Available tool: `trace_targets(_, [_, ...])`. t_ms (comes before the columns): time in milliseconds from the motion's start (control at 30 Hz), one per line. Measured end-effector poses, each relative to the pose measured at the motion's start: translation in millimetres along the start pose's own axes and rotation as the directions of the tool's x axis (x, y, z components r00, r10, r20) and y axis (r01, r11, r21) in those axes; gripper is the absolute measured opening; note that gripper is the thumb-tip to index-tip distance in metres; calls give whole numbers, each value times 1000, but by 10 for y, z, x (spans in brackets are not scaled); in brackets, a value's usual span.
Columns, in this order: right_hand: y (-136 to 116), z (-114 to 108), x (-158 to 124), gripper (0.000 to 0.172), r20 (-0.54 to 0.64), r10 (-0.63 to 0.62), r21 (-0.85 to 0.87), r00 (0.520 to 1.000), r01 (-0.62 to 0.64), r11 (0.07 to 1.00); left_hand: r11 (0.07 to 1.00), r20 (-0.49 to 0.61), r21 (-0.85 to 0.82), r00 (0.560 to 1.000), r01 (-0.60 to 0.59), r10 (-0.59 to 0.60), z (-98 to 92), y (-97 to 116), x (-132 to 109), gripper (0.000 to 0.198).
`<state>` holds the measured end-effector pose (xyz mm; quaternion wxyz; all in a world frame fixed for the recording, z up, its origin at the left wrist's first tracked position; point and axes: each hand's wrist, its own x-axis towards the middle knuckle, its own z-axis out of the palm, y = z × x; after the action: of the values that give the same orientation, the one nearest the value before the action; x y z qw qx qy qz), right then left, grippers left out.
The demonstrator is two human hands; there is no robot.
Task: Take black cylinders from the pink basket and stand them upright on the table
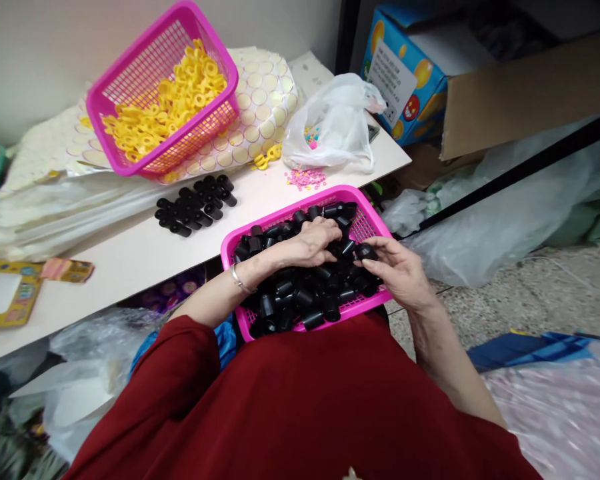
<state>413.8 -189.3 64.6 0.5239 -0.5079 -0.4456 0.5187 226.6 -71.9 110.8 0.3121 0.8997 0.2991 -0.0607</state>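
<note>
A pink mesh basket (229, 257) heaped with black cylindrical plastic caps (305, 297) sits against my body, below the table edge. My left hand (313, 241) reaches over the heap, palm down. Its fingers are loosely bent and apart, with the tips down among the caps. At the basket's right side, my right hand (397, 270) pinches one black cap (366, 252) between thumb and fingers, just above the others. On the table, several black caps (193, 207) stand grouped in close rows.
Another pink basket (110, 143) with yellow plastic pieces (167, 110) rests tilted on patterned sheeting (263, 83). Right of it are a white plastic bag (337, 123), pink beads (306, 178) and a blue carton (405, 77). A yellow-edged box (25, 300) lies at the left.
</note>
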Motion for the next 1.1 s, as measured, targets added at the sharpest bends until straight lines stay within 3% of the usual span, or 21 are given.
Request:
trace_targets(100, [-35,18,-11,31,14,-182,-265,983,179,948,937,-56,-349,998,-19,-1,-6,-79,-53,32])
trace_targets(200, [-88,70,5,25,47,-308,-419,950,299,857,874,-114,-484,993,-53,-3,29,-96,-66,31])
trace_targets(500, [-155,105,22,30,174,-399,-616,900,416,669,872,-136,-480,990,-90,27,67,-131,-34,24])
trace_targets(867, [-201,168,48,35,245,-460,-691,853,487,535,833,-149,-548,989,-78,-6,15,-99,-126,26])
trace_targets(1100, [-275,223,78,24,170,-441,-651,881,436,621,774,-167,-628,985,-79,-35,-26,-150,-223,29])
